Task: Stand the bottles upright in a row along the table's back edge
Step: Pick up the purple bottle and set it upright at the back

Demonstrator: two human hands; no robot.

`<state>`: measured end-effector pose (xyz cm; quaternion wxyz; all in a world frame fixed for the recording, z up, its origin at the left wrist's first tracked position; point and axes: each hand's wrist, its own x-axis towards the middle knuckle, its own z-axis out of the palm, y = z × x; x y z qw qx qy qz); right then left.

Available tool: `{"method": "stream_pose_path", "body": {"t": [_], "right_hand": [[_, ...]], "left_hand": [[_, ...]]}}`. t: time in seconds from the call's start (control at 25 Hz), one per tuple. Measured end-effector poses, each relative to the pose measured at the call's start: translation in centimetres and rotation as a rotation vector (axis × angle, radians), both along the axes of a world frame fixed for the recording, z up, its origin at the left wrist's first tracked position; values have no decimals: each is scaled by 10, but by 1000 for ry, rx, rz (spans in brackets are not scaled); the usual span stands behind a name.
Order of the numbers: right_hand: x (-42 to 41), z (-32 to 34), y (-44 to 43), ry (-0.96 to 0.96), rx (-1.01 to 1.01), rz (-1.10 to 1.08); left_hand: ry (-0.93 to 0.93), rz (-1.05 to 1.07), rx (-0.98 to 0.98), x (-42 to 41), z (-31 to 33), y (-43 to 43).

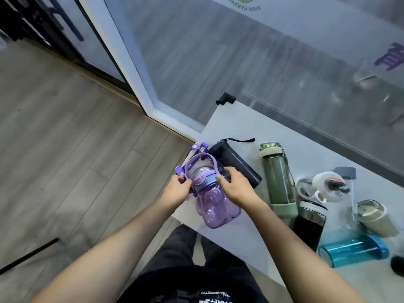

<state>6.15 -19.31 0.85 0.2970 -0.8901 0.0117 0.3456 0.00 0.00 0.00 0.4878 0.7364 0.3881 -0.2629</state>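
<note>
A purple translucent bottle [215, 209] with a purple carry strap lies at the left end of the white table [236, 119]. My left hand [178, 190] grips its strap and lid on the left side. My right hand [235, 186] holds the lid on the right side. Beside it a black bottle [235, 162] lies on its side. A green bottle [277, 178] lies flat further right. More bottles lie toward the right: a white-lidded one [325, 185], a black one [309, 224], a beige tumbler [376, 217] and a blue one [354, 249].
A glass partition [306, 110] runs along the table's back edge, held by a black clamp [226, 98] at the corner. Wood floor lies to the left, past the table's end. My legs stand close to the table's front edge.
</note>
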Motion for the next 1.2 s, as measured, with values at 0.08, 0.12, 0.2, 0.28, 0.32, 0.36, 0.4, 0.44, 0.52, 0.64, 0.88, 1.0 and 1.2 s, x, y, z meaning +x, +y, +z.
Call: {"method": "stream_pose_path", "body": {"t": [0.08,0.12,0.2,0.28,0.32,0.36,0.4,0.44,0.52,0.64,0.88,1.0,1.2], "right_hand": [[5,-6,8,115,-1,-34],[6,-11,12,139,-1,-23],[6,-16,19,121,48,-54],[5,-15,25,63,93,-90],[4,-12,27,40,113,-93],[4,-9,29,27,143,-94],[3,-6,31,14,176,-98],[3,-2,33,4,220,-117],[7,9,40,-20,323,-201],[16,26,45,-73,524,-373],[20,47,41,-108,748,-537],[8,43,42,-202,759,-499],[17,43,59,-262,420,-499]], "left_hand": [[131,107,-175,2,-2,-5],[184,152,-256,1,-3,-8],[191,342,-425,1,-3,-16],[139,464,-476,5,-2,-19],[111,503,-485,7,-2,-20],[76,531,-473,8,-1,-20],[39,561,-457,10,0,-18],[-1,574,-439,13,1,-15],[-96,566,-418,20,7,-7],[-283,549,-419,29,19,6],[-525,546,-393,40,38,20],[-583,429,-326,34,32,16],[-496,455,-155,39,31,12]]}}
